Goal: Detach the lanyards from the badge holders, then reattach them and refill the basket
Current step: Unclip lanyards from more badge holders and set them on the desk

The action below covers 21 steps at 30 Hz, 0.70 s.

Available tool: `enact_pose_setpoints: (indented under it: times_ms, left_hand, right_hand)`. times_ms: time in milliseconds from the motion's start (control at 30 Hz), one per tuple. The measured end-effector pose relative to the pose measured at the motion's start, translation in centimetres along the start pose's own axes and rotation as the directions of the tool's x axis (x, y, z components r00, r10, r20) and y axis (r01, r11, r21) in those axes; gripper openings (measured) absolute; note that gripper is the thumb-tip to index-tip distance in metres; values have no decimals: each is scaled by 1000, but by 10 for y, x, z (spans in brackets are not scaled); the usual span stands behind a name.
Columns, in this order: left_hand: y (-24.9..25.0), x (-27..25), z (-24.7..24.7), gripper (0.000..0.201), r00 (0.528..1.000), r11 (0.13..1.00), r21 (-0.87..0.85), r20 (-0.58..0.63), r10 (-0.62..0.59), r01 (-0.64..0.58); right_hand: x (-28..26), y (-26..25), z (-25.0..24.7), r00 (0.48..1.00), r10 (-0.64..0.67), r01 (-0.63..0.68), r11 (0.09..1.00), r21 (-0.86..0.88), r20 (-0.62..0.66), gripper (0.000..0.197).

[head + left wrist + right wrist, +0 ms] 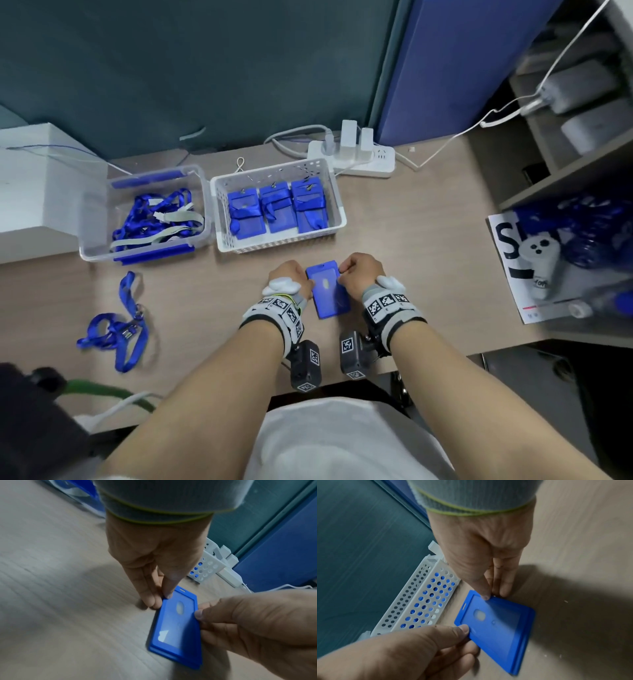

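A blue badge holder [329, 294] [176, 628] [501, 631] lies flat on the wooden table, slot end away from me, with no lanyard on it. My left hand [294, 275] [164, 597] [464, 630] pinches its left edge near the top. On the opposite edge, my right hand [354, 272] [488, 596] [199, 615] pinches with thumb on the frame. A loose blue lanyard [120, 325] lies on the table at the left. The white perforated basket [274, 248] [423, 599] behind the hands holds three holders [275, 209] wrapped in lanyards.
A clear box [84, 246] of tangled blue and grey lanyards stands left of the basket. Behind the basket sits a white power strip [363, 161] with plugs and cables. A white block [34, 188] is at far left, a cluttered shelf [565, 257] at right.
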<state>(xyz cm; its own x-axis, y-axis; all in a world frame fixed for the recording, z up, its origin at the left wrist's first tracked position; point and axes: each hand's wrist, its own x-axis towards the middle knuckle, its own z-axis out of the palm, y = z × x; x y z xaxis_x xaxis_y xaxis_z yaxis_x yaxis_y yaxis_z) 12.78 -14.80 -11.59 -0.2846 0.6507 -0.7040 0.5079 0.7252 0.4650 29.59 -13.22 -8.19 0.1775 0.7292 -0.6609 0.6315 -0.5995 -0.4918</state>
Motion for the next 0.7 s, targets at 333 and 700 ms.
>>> enact_pose_setpoints:
  times_ms: [333,700]
  left_hand:
    - [-11,17,11,18,999,999,-37,28,-17,18]
    - [27,-34,-39,21,986,982,114,-59,156,-148]
  right_hand:
    - [1,-2,-1,999,32,-32,998,-52,6,18]
    - [-9,-24,-13,996,-42,44,999,31,-78,2]
